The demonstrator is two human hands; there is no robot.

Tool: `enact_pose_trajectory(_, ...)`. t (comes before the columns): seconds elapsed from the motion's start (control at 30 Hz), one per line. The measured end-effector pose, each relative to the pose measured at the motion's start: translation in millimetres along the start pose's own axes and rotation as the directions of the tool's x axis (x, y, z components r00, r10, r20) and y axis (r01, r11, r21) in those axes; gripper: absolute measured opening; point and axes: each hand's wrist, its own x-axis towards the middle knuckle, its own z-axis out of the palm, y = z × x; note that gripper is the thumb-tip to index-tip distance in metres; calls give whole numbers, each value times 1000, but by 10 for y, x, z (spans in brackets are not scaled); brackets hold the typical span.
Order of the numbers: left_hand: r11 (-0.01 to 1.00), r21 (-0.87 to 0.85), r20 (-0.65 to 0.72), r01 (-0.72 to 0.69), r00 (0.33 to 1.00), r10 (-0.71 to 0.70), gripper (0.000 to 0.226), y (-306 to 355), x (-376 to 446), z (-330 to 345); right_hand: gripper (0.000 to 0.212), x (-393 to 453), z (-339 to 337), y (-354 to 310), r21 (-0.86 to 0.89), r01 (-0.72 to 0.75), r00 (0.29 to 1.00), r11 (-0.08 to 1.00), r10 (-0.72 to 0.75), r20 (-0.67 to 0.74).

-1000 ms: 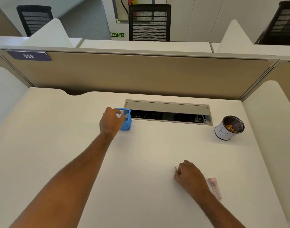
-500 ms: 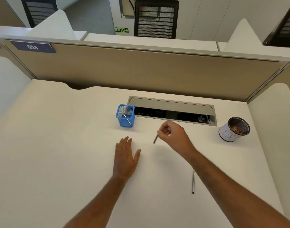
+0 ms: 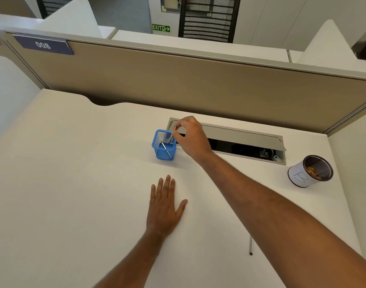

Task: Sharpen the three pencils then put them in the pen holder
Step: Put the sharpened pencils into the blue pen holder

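A blue mesh pen holder (image 3: 159, 151) stands mid-desk with one pencil (image 3: 166, 150) leaning inside it. My right hand (image 3: 190, 136) hovers over the holder's right rim and pinches a second pencil (image 3: 172, 138), whose lower part dips into the holder. My left hand (image 3: 164, 206) lies flat on the desk, fingers straight, nearer to me than the holder. A third pencil (image 3: 251, 245) lies on the desk, partly hidden under my right forearm.
A white cup (image 3: 300, 175) with a black mesh rim holds pencil shavings at the right. Behind the holder runs a grey cable tray (image 3: 240, 134) with an open slot. A beige partition (image 3: 178, 80) closes the desk's far side.
My right hand has carried its pencil left and away from me, from mid-desk to the holder. My left hand stays flat on the desk.
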Motion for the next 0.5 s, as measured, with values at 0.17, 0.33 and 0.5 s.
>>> enact_pose_trajectory(0.17,1000,0,11,7,1000,-7,84,6,-7,-4,15,55,260,-19,-162,19,998,987,-8,67)
enact_pose_trajectory(0.33,1000,0,36,16,999,-16,84,20,-6,-28,24,48,407,-32,-316,24,993,949,13,116)
enact_pose_trajectory(0.5,1000,-2,53,24,998,-24,85,26,-2,-42,24,38,415,-25,-311,10,987,951,40,156)
